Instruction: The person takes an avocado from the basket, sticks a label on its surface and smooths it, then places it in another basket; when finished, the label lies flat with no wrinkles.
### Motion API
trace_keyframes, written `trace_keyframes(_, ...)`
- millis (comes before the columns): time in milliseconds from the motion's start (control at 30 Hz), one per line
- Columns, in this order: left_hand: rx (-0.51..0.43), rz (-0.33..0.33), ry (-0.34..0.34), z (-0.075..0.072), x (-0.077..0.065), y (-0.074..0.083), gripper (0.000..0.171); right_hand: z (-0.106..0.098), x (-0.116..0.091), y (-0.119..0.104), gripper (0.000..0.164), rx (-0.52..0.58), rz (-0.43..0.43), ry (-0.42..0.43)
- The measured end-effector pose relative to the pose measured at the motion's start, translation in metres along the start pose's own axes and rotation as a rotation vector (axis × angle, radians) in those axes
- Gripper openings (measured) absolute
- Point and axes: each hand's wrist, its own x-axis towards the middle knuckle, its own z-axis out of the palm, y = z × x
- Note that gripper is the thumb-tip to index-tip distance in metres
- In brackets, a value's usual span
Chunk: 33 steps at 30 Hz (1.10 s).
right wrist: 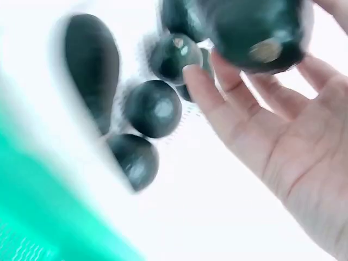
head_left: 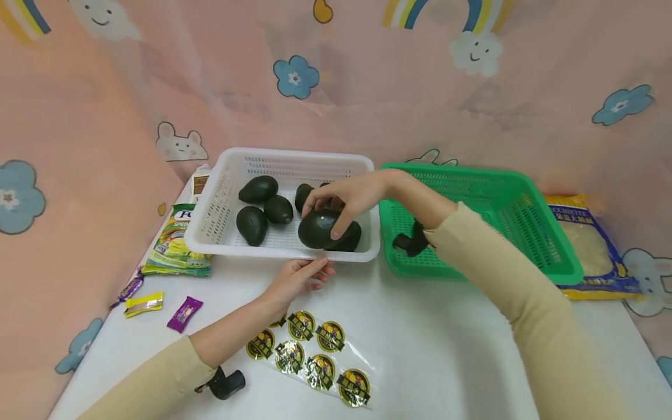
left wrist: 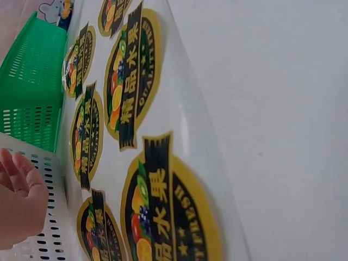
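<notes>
The avocados (head_left: pixel 317 231) have smooth, glossy skins. Rigid, perforated plastic forms the white basket (head_left: pixel 252 252) and green basket (head_left: pixel 571 271) — the sticker sheet (head_left: pixel 320 371) is shiny film. Matt cloth sleeves (head_left: pixel 496 265), a creased, fabric-like backdrop (head_left: pixel 367 131), foil-bright wrappers (head_left: pixel 185 314) — and a smooth tabletop (head_left: pixel 446 350).

In the white basket (head_left: pixel 262 253), avocados (head_left: pixel 252 226) are coloured dark green; behind it, pink cloth (head_left: pixel 362 119) is patterned with blue flowers (head_left: pixel 286 71).
</notes>
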Motion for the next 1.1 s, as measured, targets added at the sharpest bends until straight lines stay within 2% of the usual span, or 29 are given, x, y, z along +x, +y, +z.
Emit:
trace_keyframes(67, 0.003, 0.006, 0.003, 0.001, 0.0, 0.0, 0.042, 0.015, -0.03, 0.0, 0.06, -0.006, -0.03, 0.036)
trace_keyframes(200, 0.013, 0.027, 0.019, 0.001, 0.0, 0.0, 0.043, 0.057, -0.081, 0.003, 0.059, -0.002, -0.05, 0.106)
trace_keyframes(300, 0.017, 0.027, 0.03, 0.001, 0.0, 0.0, 0.046, 0.095, -0.107, 0.011, 0.059, 0.043, -0.052, 0.136)
trace_keyframes(367, 0.02, 0.027, 0.032, 0.001, 0.0, -0.001, 0.048, 0.12, -0.117, 0.021, 0.059, 0.061, -0.042, 0.156)
trace_keyframes(500, 0.02, 0.026, 0.036, 0.002, 0.001, -0.003, 0.049, 0.161, -0.121, 0.047, 0.058, 0.051, -0.032, 0.237)
trace_keyframes(633, 0.014, 0.026, 0.043, 0.004, 0.002, -0.003, 0.049, 0.185, -0.114, 0.071, 0.059, 0.027, -0.051, 0.325)
trace_keyframes(767, 0.004, 0.03, 0.045, 0.005, 0.002, -0.002, 0.047, 0.195, -0.107, 0.082, 0.062, 0.035, -0.041, 0.357)
trace_keyframes(1000, 0.026, 0.014, 0.019, 0.005, 0.0, 0.001, 0.051, 0.197, -0.105, 0.084, 0.069, 0.045, 0.012, 0.359)
trace_keyframes(1067, 0.081, 0.02, -0.03, 0.004, -0.003, -0.001, 0.05, 0.197, -0.105, 0.084, 0.071, 0.043, 0.02, 0.357)
trace_keyframes(1100, 0.149, 0.034, -0.061, 0.003, -0.006, -0.001, 0.047, 0.197, -0.105, 0.083, 0.072, 0.043, 0.023, 0.357)
